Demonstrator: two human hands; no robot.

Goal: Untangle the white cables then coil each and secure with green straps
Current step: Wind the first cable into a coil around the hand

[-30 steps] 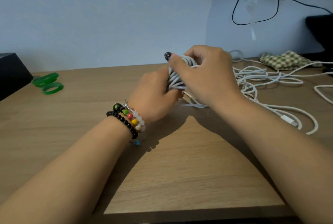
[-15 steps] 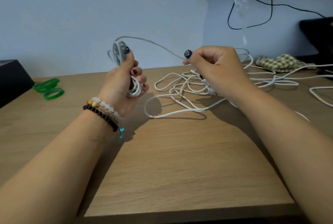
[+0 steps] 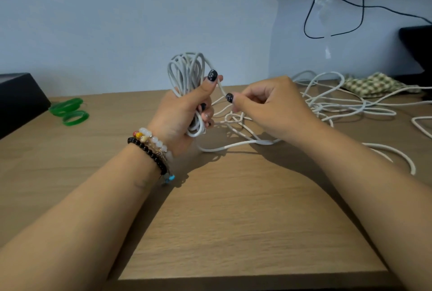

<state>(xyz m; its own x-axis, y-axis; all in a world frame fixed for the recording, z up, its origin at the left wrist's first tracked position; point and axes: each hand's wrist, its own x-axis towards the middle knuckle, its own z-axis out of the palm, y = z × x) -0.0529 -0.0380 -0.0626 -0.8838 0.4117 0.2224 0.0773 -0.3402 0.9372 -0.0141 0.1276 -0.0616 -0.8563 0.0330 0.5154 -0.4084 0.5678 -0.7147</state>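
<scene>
White cable point(image 3: 236, 148): light and limp, part wound into a coil point(image 3: 187, 73) gripped upright by the left hand point(image 3: 182, 113) above the desk point(image 3: 233, 220), right hand point(image 3: 268, 106) pinching its loose run just beside—best held there, near the coil.

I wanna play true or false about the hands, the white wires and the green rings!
1. The left hand grips a coiled white cable. True.
2. The green straps are wrapped round the coil. False: they lie on the table, far left.
3. The right hand pinches a white strand. True.
4. All cables are coiled. False: a loose white tangle lies behind the right hand.
</scene>
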